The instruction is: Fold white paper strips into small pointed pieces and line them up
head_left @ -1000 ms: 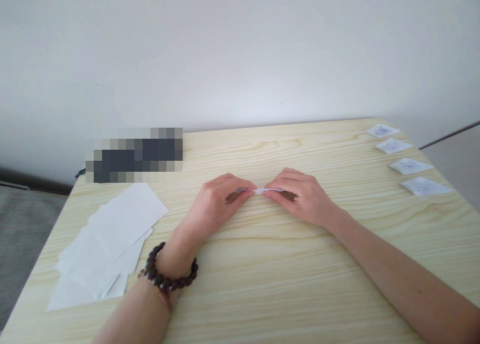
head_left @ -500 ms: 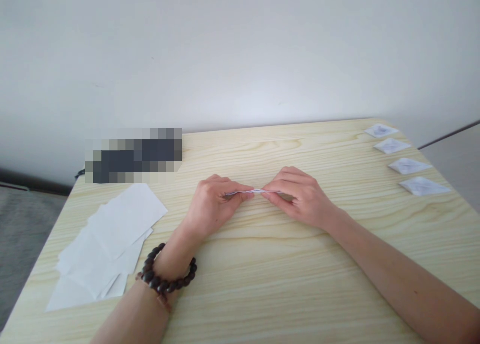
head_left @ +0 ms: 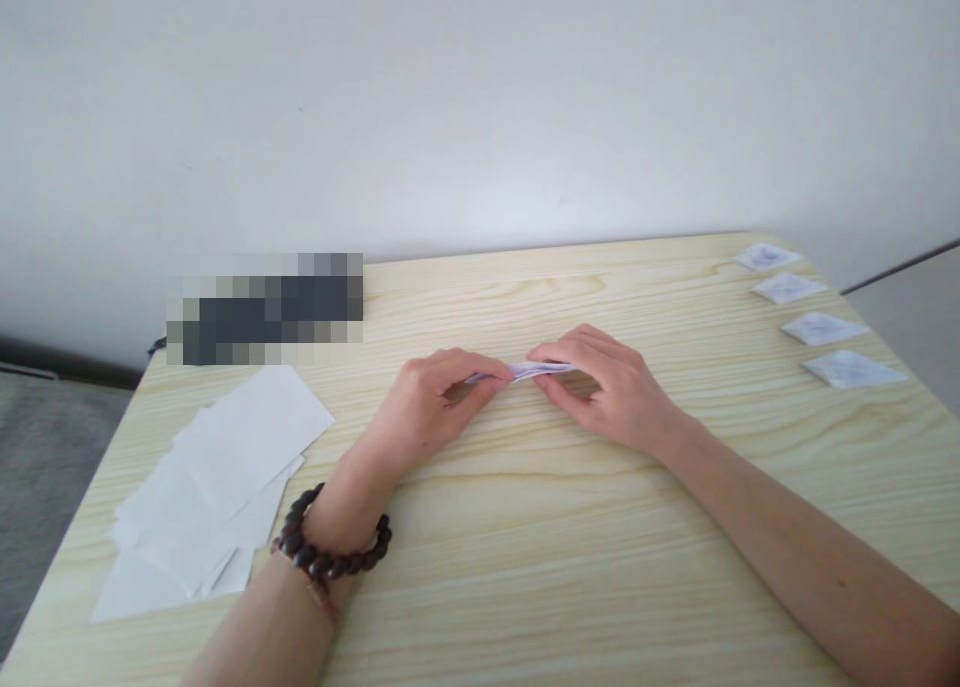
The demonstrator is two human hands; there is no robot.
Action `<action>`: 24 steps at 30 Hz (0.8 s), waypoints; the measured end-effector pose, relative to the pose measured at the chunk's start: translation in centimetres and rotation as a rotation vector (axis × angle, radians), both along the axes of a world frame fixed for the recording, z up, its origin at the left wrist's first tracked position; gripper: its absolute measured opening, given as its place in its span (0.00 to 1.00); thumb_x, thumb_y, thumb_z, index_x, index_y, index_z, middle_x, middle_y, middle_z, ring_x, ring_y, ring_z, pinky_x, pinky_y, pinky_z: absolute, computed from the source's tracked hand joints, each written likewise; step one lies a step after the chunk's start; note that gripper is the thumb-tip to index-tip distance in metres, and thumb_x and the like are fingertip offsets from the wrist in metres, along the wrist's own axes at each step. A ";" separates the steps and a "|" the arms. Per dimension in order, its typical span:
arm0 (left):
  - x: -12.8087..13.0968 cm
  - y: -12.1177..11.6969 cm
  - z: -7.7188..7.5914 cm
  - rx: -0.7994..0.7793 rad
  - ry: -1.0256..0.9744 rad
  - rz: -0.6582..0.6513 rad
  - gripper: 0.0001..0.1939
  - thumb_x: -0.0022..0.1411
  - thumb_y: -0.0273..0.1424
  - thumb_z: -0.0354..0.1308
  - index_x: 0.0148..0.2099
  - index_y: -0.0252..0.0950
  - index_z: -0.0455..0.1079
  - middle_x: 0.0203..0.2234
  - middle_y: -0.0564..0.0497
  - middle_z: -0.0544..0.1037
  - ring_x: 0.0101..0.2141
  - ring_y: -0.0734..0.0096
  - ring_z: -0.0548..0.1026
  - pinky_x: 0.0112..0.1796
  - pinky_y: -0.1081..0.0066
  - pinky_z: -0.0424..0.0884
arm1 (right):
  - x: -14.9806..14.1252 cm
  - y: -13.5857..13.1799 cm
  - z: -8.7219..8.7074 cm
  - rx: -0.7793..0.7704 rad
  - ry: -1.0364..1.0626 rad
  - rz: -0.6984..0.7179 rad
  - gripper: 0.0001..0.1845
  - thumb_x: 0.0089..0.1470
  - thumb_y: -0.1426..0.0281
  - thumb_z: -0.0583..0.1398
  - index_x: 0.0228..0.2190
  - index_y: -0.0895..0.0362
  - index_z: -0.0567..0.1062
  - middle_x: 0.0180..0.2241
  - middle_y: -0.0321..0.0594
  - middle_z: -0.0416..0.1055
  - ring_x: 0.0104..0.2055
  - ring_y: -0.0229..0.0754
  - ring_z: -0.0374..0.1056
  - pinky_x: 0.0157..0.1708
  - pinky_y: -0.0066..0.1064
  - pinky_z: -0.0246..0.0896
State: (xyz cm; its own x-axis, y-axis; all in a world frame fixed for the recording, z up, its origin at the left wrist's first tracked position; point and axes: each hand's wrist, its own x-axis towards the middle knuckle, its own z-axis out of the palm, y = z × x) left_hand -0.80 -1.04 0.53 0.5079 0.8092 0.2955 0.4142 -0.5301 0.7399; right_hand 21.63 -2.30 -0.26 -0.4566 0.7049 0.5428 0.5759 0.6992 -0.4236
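Note:
A folded white paper is held low over the middle of the table, seen almost edge-on. My left hand pinches its left end between thumb and fingers. Around the right end are the thumb and fingers of my right hand, spaced a little apart with the paper between them. The fingers cover both ends of the paper, so its full shape is hidden. A dark beaded bracelet circles my left wrist.
Loose white paper sheets lie overlapping on the table's left side. Several folded paper diamonds stand in a row along the right edge. A blurred dark object lies at the back left. Behind the wooden table rises a pale wall.
The folded paper has tilted, and more of its face shows between my hands. My right fingers have loosened and shifted slightly up, widening the gap between the hands.

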 end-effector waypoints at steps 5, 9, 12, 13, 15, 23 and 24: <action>0.1 -0.1 0.3 -0.006 0.019 0.032 0.09 0.65 0.32 0.55 0.41 0.35 0.76 0.32 0.50 0.81 0.32 0.73 0.76 0.32 0.75 0.69 | 0.0 -0.1 0.2 -0.048 -0.007 0.058 0.07 0.57 0.76 0.56 0.38 0.55 0.71 0.33 0.39 0.75 0.35 0.40 0.69 0.37 0.33 0.65; 0.3 -0.2 0.2 0.035 0.035 0.093 0.09 0.64 0.31 0.55 0.40 0.36 0.77 0.31 0.50 0.80 0.31 0.72 0.75 0.31 0.74 0.69 | 0.0 -0.1 0.3 -0.055 -0.024 0.102 0.10 0.55 0.79 0.55 0.36 0.55 0.71 0.33 0.39 0.75 0.36 0.41 0.69 0.38 0.33 0.64; 0.3 -0.2 0.1 0.075 0.040 0.079 0.08 0.61 0.27 0.56 0.41 0.36 0.77 0.32 0.50 0.80 0.34 0.70 0.75 0.35 0.72 0.71 | 0.0 -0.1 0.3 -0.077 -0.030 0.081 0.09 0.53 0.79 0.56 0.34 0.56 0.71 0.33 0.40 0.75 0.36 0.42 0.69 0.39 0.35 0.64; 0.4 -0.2 0.1 0.083 0.048 0.068 0.09 0.60 0.26 0.57 0.41 0.37 0.77 0.32 0.50 0.80 0.35 0.70 0.75 0.36 0.72 0.71 | -0.1 -0.2 0.3 -0.085 -0.033 0.067 0.08 0.52 0.78 0.56 0.34 0.56 0.71 0.32 0.40 0.75 0.35 0.42 0.69 0.39 0.35 0.64; 0.4 -0.2 0.0 0.092 0.066 0.048 0.10 0.59 0.25 0.56 0.42 0.37 0.76 0.32 0.50 0.80 0.35 0.70 0.75 0.36 0.71 0.72 | -0.3 -0.3 0.4 -0.090 -0.040 0.036 0.06 0.53 0.77 0.56 0.33 0.56 0.71 0.31 0.39 0.75 0.34 0.42 0.69 0.38 0.36 0.64; 0.8 -0.3 0.0 0.156 0.088 0.044 0.09 0.56 0.22 0.56 0.39 0.34 0.75 0.35 0.48 0.77 0.38 0.67 0.72 0.41 0.68 0.71 | -1.4 -0.6 0.4 -0.041 -0.087 -0.103 0.02 0.53 0.74 0.58 0.30 0.55 0.71 0.29 0.38 0.75 0.33 0.43 0.68 0.38 0.37 0.62; 0.8 -0.4 0.0 0.164 0.095 0.055 0.09 0.56 0.22 0.57 0.39 0.34 0.75 0.35 0.47 0.76 0.38 0.67 0.72 0.40 0.68 0.71 | -1.4 -0.6 0.4 -0.040 -0.095 -0.105 0.02 0.52 0.74 0.59 0.30 0.55 0.71 0.29 0.38 0.75 0.33 0.44 0.68 0.38 0.37 0.62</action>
